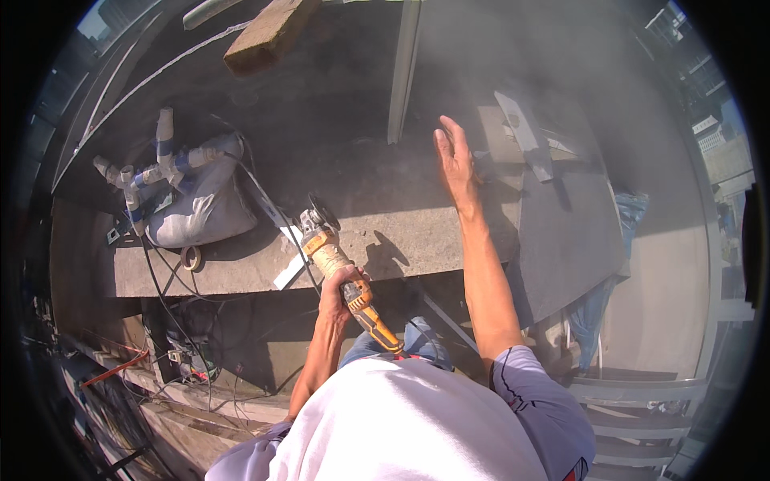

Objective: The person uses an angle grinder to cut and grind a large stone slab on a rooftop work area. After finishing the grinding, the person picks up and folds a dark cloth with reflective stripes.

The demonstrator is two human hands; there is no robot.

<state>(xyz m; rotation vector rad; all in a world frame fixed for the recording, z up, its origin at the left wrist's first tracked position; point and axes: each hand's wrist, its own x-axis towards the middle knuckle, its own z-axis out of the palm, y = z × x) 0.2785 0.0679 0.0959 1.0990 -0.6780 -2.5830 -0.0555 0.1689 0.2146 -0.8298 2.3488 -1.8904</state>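
My left hand point(341, 290) is wrapped round the body of a yellow angle grinder point(330, 255), whose front is bound with tan tape. Its dark disc point(322, 212) points away from me, above the front part of a dusty grey bench point(433, 240). Whether the disc is spinning, I cannot tell. My right hand point(455, 164) is stretched out over the bench, fingers extended and nothing in it. Just right of that hand lies a pale flat strip point(525, 135) on a grey sheet point(569, 232). White strips point(290, 271) lie beside the grinder's head.
Dust hangs over the far side. At left are a grey sack point(204, 208), taped pipe fittings point(167, 160), a tape roll point(191, 258) and trailing black cables point(164, 298). A wooden block point(269, 36) and a pale upright strip point(403, 76) stand farther off. White slats point(638, 417) are at lower right.
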